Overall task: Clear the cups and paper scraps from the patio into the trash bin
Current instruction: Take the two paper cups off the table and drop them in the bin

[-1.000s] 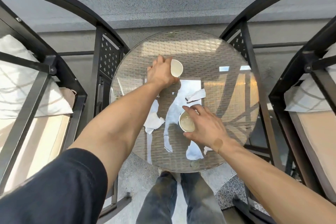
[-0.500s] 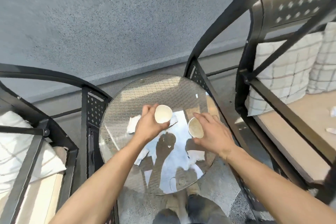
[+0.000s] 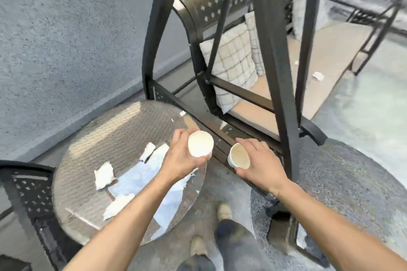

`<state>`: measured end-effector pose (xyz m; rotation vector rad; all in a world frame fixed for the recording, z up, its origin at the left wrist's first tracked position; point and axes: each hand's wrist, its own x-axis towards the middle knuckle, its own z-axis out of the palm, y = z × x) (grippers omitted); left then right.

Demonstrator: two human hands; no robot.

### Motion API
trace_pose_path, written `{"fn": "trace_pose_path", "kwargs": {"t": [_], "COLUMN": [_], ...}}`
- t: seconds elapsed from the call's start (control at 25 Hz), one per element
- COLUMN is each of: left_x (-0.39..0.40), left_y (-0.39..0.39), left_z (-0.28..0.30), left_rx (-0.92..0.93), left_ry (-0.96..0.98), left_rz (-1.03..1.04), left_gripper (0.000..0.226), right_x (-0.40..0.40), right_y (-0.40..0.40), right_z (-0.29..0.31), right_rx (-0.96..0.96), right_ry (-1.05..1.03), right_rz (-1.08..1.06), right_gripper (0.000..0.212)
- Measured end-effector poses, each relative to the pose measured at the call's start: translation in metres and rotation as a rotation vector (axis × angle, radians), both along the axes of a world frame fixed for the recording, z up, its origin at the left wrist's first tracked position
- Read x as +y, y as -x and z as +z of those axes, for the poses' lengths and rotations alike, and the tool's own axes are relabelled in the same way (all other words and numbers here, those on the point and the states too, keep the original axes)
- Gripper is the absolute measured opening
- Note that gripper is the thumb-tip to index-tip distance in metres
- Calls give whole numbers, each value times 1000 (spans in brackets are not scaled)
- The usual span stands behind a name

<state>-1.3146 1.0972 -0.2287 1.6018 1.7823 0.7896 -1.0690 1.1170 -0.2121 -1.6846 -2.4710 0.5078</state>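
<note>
My left hand grips a white paper cup above the right edge of the round glass table. My right hand holds a second paper cup, stained inside, out past the table over the floor. Several torn paper scraps lie on the glass, among them one near the middle, one further back and one near the front. More scraps lie on the bench seat at the right. No trash bin is in view.
A black metal swing bench frame with checked cushions stands right in front. A black chair sits left of the table. A grey wall runs behind. My feet stand on the concrete floor.
Both hands lifted their cups off the table. My view turned right, so the table moved to the lower left and the bench came into sight. The right cup now hangs beyond the table edge.
</note>
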Motion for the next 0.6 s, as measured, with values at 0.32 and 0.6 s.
{"fn": "trace_pose_path", "kwargs": {"t": [0.32, 0.6], "left_x": [-7, -21], "left_y": [-156, -341], "left_z": [4, -3], "left_rx": [6, 45], "left_ry": [34, 40], "left_rz": [-425, -678], "left_gripper": [77, 96], "right_x": [-84, -165], "right_y": [-151, -312], "right_z": [12, 3], "right_rx": [-35, -14], "right_ry": [-83, -78], "right_rz": [-371, -692], "right_gripper": [83, 88]}}
